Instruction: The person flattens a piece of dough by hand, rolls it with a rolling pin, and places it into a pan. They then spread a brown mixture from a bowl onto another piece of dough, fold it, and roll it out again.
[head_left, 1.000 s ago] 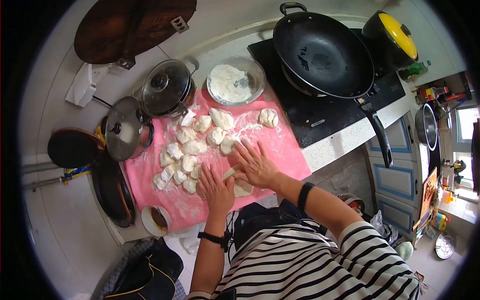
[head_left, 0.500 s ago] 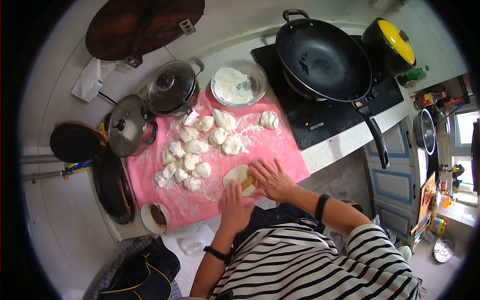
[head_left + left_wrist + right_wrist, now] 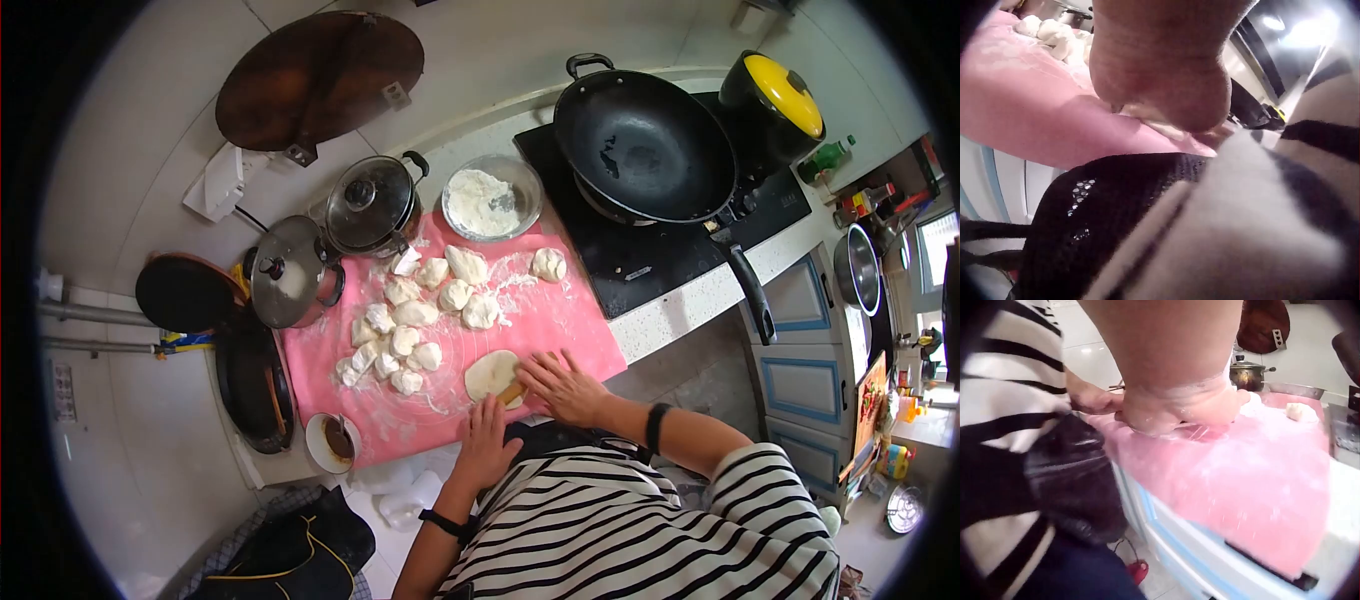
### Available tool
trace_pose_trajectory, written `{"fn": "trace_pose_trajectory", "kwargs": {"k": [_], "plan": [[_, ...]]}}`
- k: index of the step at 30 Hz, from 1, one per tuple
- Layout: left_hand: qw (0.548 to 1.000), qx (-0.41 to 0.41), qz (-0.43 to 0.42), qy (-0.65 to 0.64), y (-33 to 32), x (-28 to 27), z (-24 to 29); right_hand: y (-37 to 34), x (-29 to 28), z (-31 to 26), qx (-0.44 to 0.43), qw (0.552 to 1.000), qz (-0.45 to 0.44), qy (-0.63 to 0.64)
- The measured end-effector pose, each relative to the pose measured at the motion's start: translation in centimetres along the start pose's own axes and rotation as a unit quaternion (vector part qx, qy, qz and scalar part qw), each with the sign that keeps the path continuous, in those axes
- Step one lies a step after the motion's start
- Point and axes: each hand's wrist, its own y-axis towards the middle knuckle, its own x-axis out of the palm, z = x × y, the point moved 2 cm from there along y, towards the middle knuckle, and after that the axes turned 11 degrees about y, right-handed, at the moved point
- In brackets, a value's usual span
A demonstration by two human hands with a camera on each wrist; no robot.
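Note:
A flattened round of dough lies near the front edge of the pink mat. Across its near part runs a wooden rolling pin, mostly covered by the hands. My left hand rests with extended fingers on the pin's left end; my right hand lies flat, fingers spread, over its right end. Several floury dough pieces are grouped on the mat's left half, and one separate piece sits at the back right. In both wrist views the heel of a hand hides the pin.
A steel bowl of flour stands behind the mat. Lidded pots are at the back left, a small bowl of brown sauce at the front left. To the right, a large wok sits on the black cooktop.
The hands have moved apart and toward the front edge, onto the pin's ends, and the dough round is more exposed. The head view has shifted, so the scene sits lower and further right.

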Motion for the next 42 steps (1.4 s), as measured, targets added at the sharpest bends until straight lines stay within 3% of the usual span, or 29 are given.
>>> {"fn": "trace_pose_trajectory", "kwargs": {"k": [2,5,7,8,11,14,17,20,23,25,27,29,31,35,38,42], "plan": [[0.997,-0.051,0.045,0.033,1.2,0.5,-0.8,4.4,1.2,0.7,-0.017,0.998,0.051,-0.026],[0.981,-0.127,0.122,0.086,3.2,0.5,-3.0,10.1,0.0,0.4,-0.027,0.993,0.109,0.041],[0.972,-0.166,0.136,0.098,3.9,-0.7,-3.3,10.7,0.6,-0.2,-0.043,0.995,0.079,0.032],[0.98,-0.164,0.064,0.095,3.4,-0.6,-2.8,10.8,0.6,-0.2,-0.052,0.996,0.064,0.025],[0.99,-0.041,0.123,0.056,0.7,2.1,-0.9,6.0,1.2,0.1,-0.107,0.993,0.042,0.013],[0.998,-0.017,0.065,-0.003,-0.6,2.9,1.1,2.2,0.8,0.4,-0.13,0.99,0.049,0.031],[0.992,-0.021,0.1,-0.073,0.6,1.3,0.1,2.6,0.0,0.6,-0.117,0.993,0.032,-0.011],[0.975,-0.03,0.193,-0.102,3.6,-1.7,-2.3,3.2,0.9,1.2,-0.128,0.991,0.003,0.028],[0.967,-0.078,0.243,0.004,6.9,-4.7,-2.4,1.3,-1.6,2.3,-0.102,0.985,0.04,0.131],[0.973,-0.101,0.2,0.051,8.0,-5.3,-1.9,-1.2,-4.1,4.4,-0.033,0.986,0.075,0.147],[0.979,-0.131,0.136,0.082,8.6,-5.1,-1.5,-3.3,-4.7,7.4,0.026,0.973,0.167,0.157],[0.97,-0.135,0.177,0.095,9.1,-3.9,-2.3,-4.5,-5.5,9.7,0.08,0.964,0.194,0.164],[0.975,-0.163,0.138,0.068,9.5,-5.0,-2.4,-4.9,-5.9,10.3,0.092,0.95,0.254,0.155],[0.98,-0.173,0.075,0.063,10.0,-6.1,-2.8,-4.7,-6.1,9.9,0.101,0.947,0.254,0.169],[0.985,-0.116,0.125,0.008,9.2,-5.4,-2.4,-4.4,-6.3,9.6,0.11,0.942,0.253,0.19],[0.979,-0.124,0.106,-0.122,6.6,-7.0,-0.9,-3.7,-5.6,9.4,0.102,0.947,0.234,0.197]]}}
